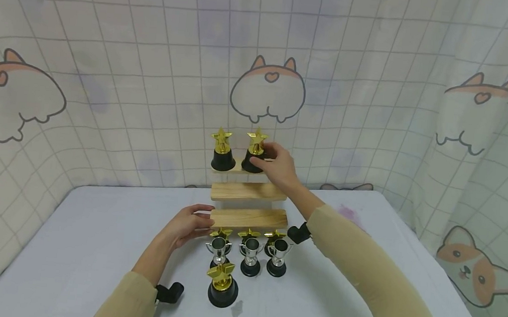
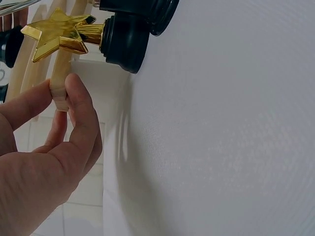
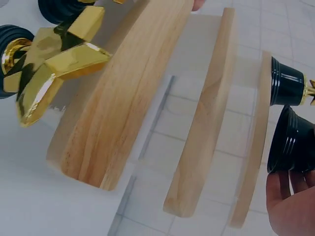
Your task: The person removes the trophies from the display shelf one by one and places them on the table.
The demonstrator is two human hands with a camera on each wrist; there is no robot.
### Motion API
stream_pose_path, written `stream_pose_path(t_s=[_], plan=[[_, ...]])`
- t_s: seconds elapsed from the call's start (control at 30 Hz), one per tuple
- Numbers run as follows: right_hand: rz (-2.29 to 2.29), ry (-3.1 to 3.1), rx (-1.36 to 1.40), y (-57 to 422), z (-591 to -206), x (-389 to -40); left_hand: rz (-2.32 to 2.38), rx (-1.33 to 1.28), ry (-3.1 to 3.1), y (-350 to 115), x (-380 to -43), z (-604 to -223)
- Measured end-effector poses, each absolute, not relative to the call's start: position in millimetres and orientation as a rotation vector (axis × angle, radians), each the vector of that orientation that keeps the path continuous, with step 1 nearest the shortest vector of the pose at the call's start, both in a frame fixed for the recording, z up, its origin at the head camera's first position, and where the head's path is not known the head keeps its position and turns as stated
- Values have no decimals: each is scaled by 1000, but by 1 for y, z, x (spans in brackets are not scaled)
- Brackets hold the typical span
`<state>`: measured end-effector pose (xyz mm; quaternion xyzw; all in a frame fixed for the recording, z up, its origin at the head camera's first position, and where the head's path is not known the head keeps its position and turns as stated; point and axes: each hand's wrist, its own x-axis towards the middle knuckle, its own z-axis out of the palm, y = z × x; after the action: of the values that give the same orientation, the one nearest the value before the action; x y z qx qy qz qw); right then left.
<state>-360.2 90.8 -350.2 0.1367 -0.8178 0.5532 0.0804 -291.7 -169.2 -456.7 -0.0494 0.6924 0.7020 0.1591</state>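
Observation:
My right hand (image 1: 279,166) grips the black base of a gold star trophy (image 1: 257,143) over the top board of a tiered wooden stand. In the right wrist view, that trophy's base (image 3: 290,142) is tilted, its lower rim right at the top board (image 3: 256,147). A matching star trophy (image 1: 223,151) stands on the same board, to the left. My left hand (image 1: 186,226) pinches the left end of the lowest board (image 1: 248,219) between thumb and fingers. The left wrist view shows this board end (image 2: 60,93) in the fingertips, close to a gold star (image 2: 61,34).
The middle board (image 1: 248,192) is bare. In front of the stand are several silver cup trophies (image 1: 251,254), with star trophies (image 1: 248,236) behind them. One more star trophy (image 1: 222,289) stands nearest me on the white table (image 1: 105,246). A patterned curtain (image 1: 153,69) hangs behind.

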Motion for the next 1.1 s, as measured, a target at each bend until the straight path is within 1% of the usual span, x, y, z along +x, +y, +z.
stream_pose_path(t_s=[0.37, 0.77, 1.1], plan=[[1627, -2489, 408, 102, -346, -340, 2004, -111, 1974, -169, -289, -454], [1718, -2471, 519, 116, -349, -310, 2009, -127, 1960, -169, -290, -453], [1743, -2486, 546, 124, -351, -282, 2004, -120, 1966, -169, -290, -454]])
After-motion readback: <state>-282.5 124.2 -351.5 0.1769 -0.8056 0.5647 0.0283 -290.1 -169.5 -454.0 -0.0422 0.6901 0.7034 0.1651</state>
